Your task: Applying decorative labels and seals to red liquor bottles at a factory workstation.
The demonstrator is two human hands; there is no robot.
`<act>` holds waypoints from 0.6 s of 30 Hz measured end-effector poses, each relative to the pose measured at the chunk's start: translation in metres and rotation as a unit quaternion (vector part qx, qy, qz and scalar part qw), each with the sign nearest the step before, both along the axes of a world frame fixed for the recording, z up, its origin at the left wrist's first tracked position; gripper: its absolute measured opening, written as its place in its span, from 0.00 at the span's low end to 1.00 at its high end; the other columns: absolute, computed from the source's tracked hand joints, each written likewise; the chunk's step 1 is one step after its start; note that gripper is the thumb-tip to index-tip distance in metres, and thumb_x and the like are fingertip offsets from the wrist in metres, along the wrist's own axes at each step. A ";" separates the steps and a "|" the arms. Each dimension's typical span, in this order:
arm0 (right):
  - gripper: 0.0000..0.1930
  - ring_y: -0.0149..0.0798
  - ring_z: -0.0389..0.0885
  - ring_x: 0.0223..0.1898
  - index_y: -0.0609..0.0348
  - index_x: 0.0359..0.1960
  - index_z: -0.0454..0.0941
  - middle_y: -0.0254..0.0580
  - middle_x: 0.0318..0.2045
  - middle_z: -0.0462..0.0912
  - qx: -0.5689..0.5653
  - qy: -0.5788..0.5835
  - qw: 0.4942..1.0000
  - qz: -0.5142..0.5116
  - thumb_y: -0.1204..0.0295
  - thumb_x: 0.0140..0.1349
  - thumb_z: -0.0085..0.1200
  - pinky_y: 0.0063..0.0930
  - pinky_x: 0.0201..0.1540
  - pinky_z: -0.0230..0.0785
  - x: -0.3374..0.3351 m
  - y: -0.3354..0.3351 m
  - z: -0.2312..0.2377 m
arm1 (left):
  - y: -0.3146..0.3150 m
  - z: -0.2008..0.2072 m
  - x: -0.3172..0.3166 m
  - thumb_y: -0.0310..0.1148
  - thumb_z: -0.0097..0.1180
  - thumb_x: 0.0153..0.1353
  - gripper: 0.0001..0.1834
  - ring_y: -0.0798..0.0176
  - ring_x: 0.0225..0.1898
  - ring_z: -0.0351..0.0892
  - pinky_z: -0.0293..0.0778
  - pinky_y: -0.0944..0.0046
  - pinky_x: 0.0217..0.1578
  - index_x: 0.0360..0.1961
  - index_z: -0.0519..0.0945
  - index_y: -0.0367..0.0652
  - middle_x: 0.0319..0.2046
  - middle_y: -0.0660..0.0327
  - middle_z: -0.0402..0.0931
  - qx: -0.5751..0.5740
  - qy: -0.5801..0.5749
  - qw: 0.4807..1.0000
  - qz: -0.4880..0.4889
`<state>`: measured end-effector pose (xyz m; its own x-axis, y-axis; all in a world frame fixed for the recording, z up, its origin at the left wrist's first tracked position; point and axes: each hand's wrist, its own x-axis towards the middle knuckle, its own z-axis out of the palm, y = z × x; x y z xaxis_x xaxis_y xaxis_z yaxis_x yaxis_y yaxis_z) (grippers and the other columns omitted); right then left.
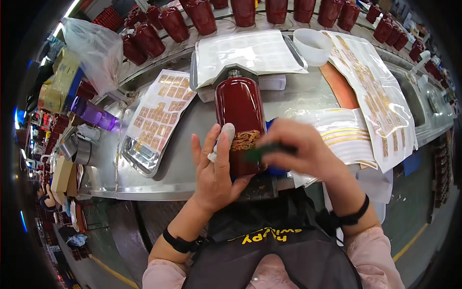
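A dark red glass bottle (pixel 239 103) lies on its back in front of me, neck pointing away, in a dark holder (pixel 255 75). A gold ornamental decal (pixel 244 140) sits across its lower part. My left hand (pixel 211 178) rests against the bottle's left side, fingers stretched and apart; a white cover is on one fingertip. My right hand (pixel 301 149) is closed around a dark green hand tool (pixel 269 151), probably a scraper, held over the bottle's lower right next to the decal. Motion blurs the tool's edge, so whether it touches the glass I cannot tell.
Left stands a metal tray (pixel 139 161) with a sheet of gold decals (pixel 161 111). White sheets (pixel 245 50) lie behind the bottle, a white tub (pixel 312 46) beside them. More decal sheets (pixel 375 91) cover the right side. Red bottles (pixel 199 17) line a conveyor at the back.
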<state>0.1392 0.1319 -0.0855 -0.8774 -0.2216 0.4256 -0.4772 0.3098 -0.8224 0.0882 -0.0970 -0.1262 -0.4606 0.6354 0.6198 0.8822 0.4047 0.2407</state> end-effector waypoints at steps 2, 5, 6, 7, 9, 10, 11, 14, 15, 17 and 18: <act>0.12 0.45 0.77 0.34 0.56 0.38 0.80 0.41 0.29 0.76 0.011 0.136 0.959 -0.249 0.75 0.50 0.64 0.37 0.36 0.68 -0.026 -0.007 -0.010 | 0.002 -0.002 -0.003 0.41 0.69 0.47 0.54 0.40 0.68 0.58 0.36 0.35 0.68 0.69 0.52 0.29 0.63 0.41 0.65 0.008 0.012 1.000 -0.005; 0.16 0.40 0.73 0.31 0.49 0.36 0.80 0.34 0.26 0.72 0.155 0.240 0.957 -0.061 0.78 0.43 0.62 0.32 0.36 0.63 0.000 -0.017 0.000 | -0.005 -0.003 -0.002 0.39 0.69 0.48 0.54 0.38 0.68 0.58 0.36 0.35 0.68 0.70 0.51 0.30 0.63 0.41 0.64 0.028 -0.016 0.999 -0.005; 0.14 0.42 0.74 0.31 0.52 0.36 0.80 0.36 0.27 0.73 0.133 0.157 0.977 0.052 0.78 0.45 0.63 0.34 0.35 0.65 0.011 -0.015 0.012 | -0.005 -0.003 -0.001 0.39 0.69 0.48 0.54 0.38 0.68 0.58 0.36 0.35 0.68 0.70 0.51 0.30 0.63 0.41 0.64 0.030 -0.016 0.999 0.001; 0.13 0.44 0.74 0.31 0.53 0.36 0.80 0.38 0.27 0.74 0.081 0.107 0.989 0.063 0.78 0.46 0.64 0.35 0.34 0.65 0.006 -0.011 0.008 | -0.005 -0.002 -0.002 0.39 0.70 0.47 0.54 0.38 0.68 0.57 0.36 0.35 0.68 0.70 0.51 0.30 0.63 0.41 0.64 0.028 -0.016 0.999 -0.005; 0.13 0.45 0.74 0.31 0.55 0.36 0.80 0.39 0.27 0.74 0.033 0.056 0.996 0.064 0.77 0.47 0.64 0.36 0.34 0.66 -0.008 -0.003 -0.004 | -0.003 -0.004 -0.002 0.38 0.70 0.46 0.55 0.38 0.69 0.57 0.36 0.35 0.68 0.70 0.51 0.30 0.64 0.41 0.63 0.030 -0.016 0.999 -0.020; 0.12 0.45 0.75 0.32 0.56 0.36 0.80 0.40 0.28 0.75 0.071 0.132 0.982 -0.114 0.76 0.48 0.65 0.36 0.34 0.67 -0.018 0.000 -0.009 | -0.003 -0.008 -0.002 0.38 0.70 0.46 0.55 0.38 0.69 0.57 0.36 0.35 0.68 0.70 0.51 0.30 0.64 0.42 0.63 0.037 -0.021 0.999 -0.020; 0.12 0.44 0.76 0.34 0.56 0.37 0.80 0.41 0.28 0.76 0.104 0.205 0.930 -0.286 0.75 0.49 0.66 0.35 0.34 0.67 -0.026 0.001 -0.012 | -0.003 -0.011 -0.003 0.38 0.70 0.46 0.55 0.38 0.69 0.56 0.36 0.35 0.68 0.70 0.51 0.31 0.64 0.42 0.63 0.044 -0.025 0.999 -0.017; 0.13 0.42 0.77 0.36 0.57 0.38 0.80 0.42 0.29 0.76 0.176 0.176 0.968 -0.004 0.74 0.50 0.66 0.34 0.34 0.67 0.010 -0.018 0.016 | -0.018 -0.008 -0.004 0.39 0.70 0.45 0.55 0.40 0.69 0.56 0.36 0.35 0.68 0.70 0.52 0.31 0.64 0.45 0.65 0.022 -0.035 0.999 0.002; 0.14 0.44 0.77 0.34 0.58 0.39 0.79 0.43 0.28 0.75 0.134 0.103 0.984 0.050 0.74 0.50 0.66 0.36 0.35 0.68 0.014 -0.019 0.019 | -0.017 -0.004 -0.003 0.39 0.70 0.45 0.55 0.40 0.69 0.56 0.36 0.35 0.68 0.70 0.52 0.31 0.64 0.45 0.65 0.024 -0.036 0.999 0.005; 0.14 0.46 0.78 0.34 0.59 0.39 0.79 0.44 0.29 0.76 0.053 0.023 0.997 -0.044 0.74 0.50 0.66 0.36 0.36 0.69 -0.004 -0.009 0.010 | -0.013 0.010 -0.004 0.40 0.71 0.44 0.56 0.44 0.69 0.57 0.36 0.35 0.68 0.70 0.52 0.31 0.63 0.49 0.67 -0.030 0.012 0.999 0.006; 0.14 0.48 0.78 0.33 0.60 0.39 0.78 0.44 0.30 0.77 -0.034 -0.054 0.988 -0.140 0.75 0.51 0.66 0.36 0.37 0.70 -0.017 -0.004 0.005 | -0.010 0.015 -0.004 0.40 0.71 0.44 0.56 0.44 0.69 0.57 0.36 0.35 0.68 0.70 0.52 0.31 0.63 0.49 0.67 -0.028 0.014 1.000 0.003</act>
<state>0.1218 0.1279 -0.0800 -0.9416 0.0615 0.3311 -0.2885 0.3595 -0.8874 0.0843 -0.1074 -0.1111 -0.4482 0.6661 0.5962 0.8854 0.4226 0.1936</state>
